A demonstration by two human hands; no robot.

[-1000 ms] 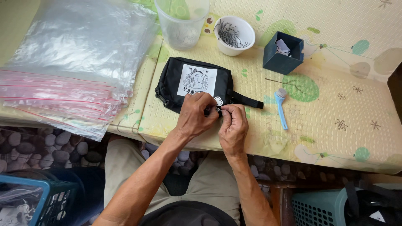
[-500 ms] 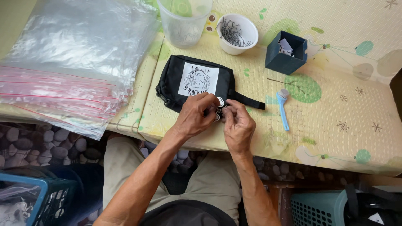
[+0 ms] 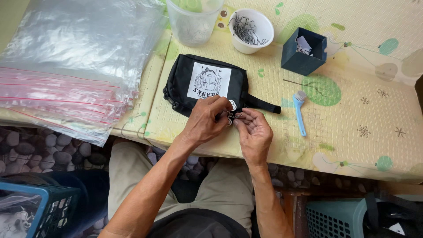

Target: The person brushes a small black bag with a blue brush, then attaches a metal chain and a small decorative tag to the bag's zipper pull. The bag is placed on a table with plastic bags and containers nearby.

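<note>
- Black pouch lies flat on the patterned mat, white printed patch up, strap end pointing right; its near edge sits close to the mat's front edge.
- Change vs. a second ago — pouch and both hands sit in nearly the same spot; only small finger shifts. Judgement: fine work at the zipper is ongoing, not finished.
- Left hand pinches the small round metal pull at the pouch's near corner.
- Right hand fingers curled, nipping the same hardware from the right; exact grip hidden.
- Room: blue brush just right of hands; white bowl, clear cup, blue box well apart behind. Stack of clear bags left — open mat to the right.
</note>
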